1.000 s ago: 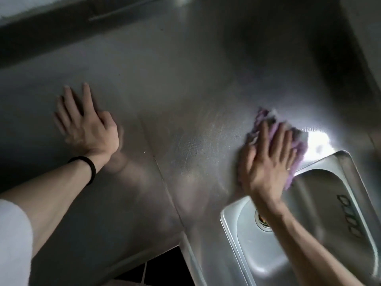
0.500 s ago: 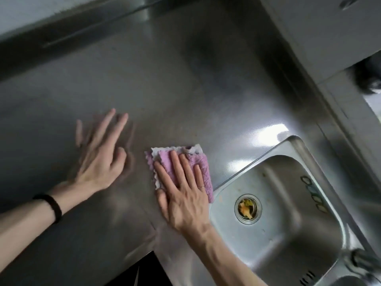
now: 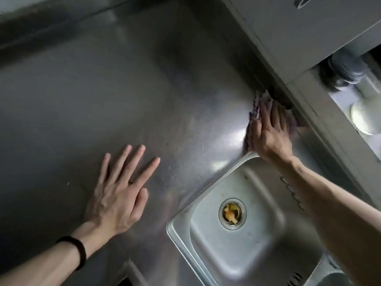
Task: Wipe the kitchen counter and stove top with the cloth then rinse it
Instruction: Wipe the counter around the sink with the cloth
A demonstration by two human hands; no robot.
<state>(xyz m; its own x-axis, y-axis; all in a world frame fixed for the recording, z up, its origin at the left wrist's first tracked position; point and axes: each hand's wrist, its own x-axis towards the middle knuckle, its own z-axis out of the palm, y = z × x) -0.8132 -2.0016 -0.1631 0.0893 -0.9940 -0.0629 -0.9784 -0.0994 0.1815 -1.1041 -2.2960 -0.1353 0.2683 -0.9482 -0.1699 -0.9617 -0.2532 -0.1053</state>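
A purple cloth (image 3: 255,108) with a pale scalloped edge lies flat on the stainless steel counter (image 3: 123,96), at the far right where the counter meets the wall. My right hand (image 3: 270,133) presses down on the cloth with straight fingers, just beyond the sink's far corner. My left hand (image 3: 119,193) rests flat on the bare counter left of the sink, fingers spread, a black band on the wrist. No stove top is in view.
A steel sink (image 3: 237,254) fills the lower right, with food scraps in its drain (image 3: 232,214). A grey wall ledge (image 3: 321,124) runs along the right. A dark round object (image 3: 343,71) and a pale dish (image 3: 365,118) sit beyond the ledge.
My right hand has slid the cloth from beside my left hand to the far right, against the wall. My left hand stays flat on the counter.
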